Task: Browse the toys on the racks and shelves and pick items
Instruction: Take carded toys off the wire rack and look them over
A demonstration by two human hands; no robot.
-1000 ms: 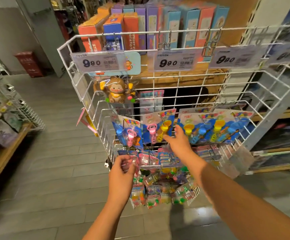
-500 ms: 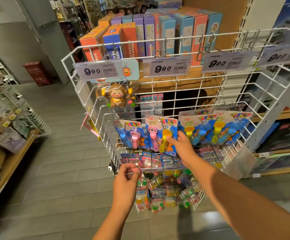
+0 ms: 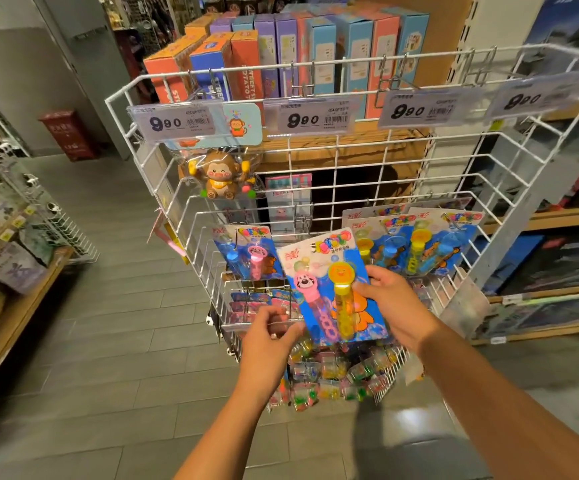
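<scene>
We hold the bubble-wand card (image 3: 333, 289) in front of the white wire rack (image 3: 208, 216): our right hand (image 3: 393, 303) pinches its right edge, our left hand (image 3: 269, 336) curls at its lower-left corner, probably touching. Monkey toy (image 3: 220, 176) hangs at rack's upper left.

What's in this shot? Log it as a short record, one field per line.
place: toy shop aisle
rack: white wire rack with hooks
held item: bubble wand card, off its hook
right hand: pinches the card's right edge
left hand: fingers curled at the card's lower left corner
hanging above: monkey toy
price tags: 9.90
shelf behind: boxes upright
</scene>
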